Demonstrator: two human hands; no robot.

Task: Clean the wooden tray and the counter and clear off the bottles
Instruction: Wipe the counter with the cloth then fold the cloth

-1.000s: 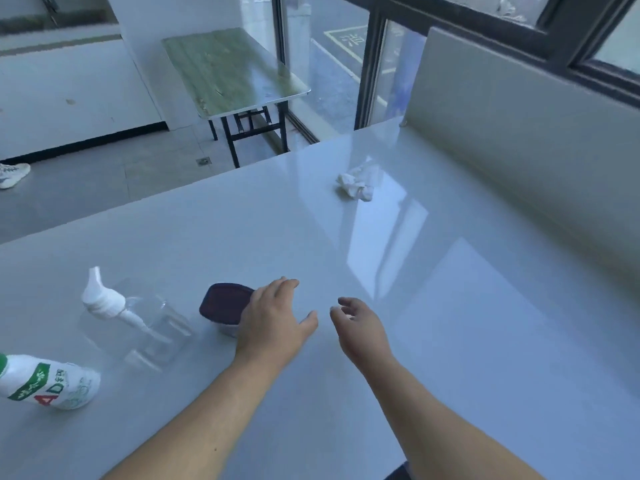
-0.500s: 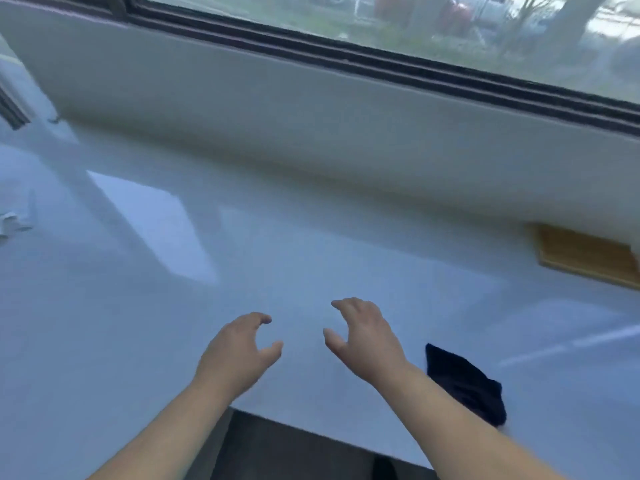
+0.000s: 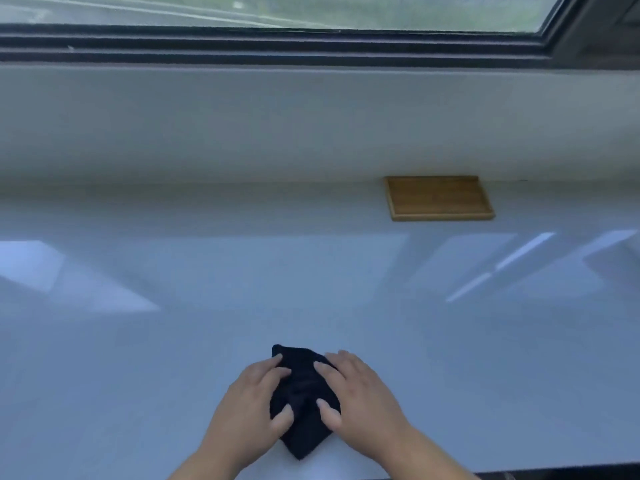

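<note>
Hands (image 3: 249, 407) (image 3: 360, 400) partly cover cloth (image 3: 304, 393)

We count two bare hands, the left hand (image 3: 254, 403) and the right hand (image 3: 360, 396), both on one dark, crumpled cloth (image 3: 301, 403). We see one glossy white worktop (image 3: 173, 341) carrying everything. On it we count one shallow rectangular wooden tray (image 3: 439, 198), lying against the back wall. Above, we see one window with a dark frame (image 3: 277, 46). We count no bottles in view.
</note>
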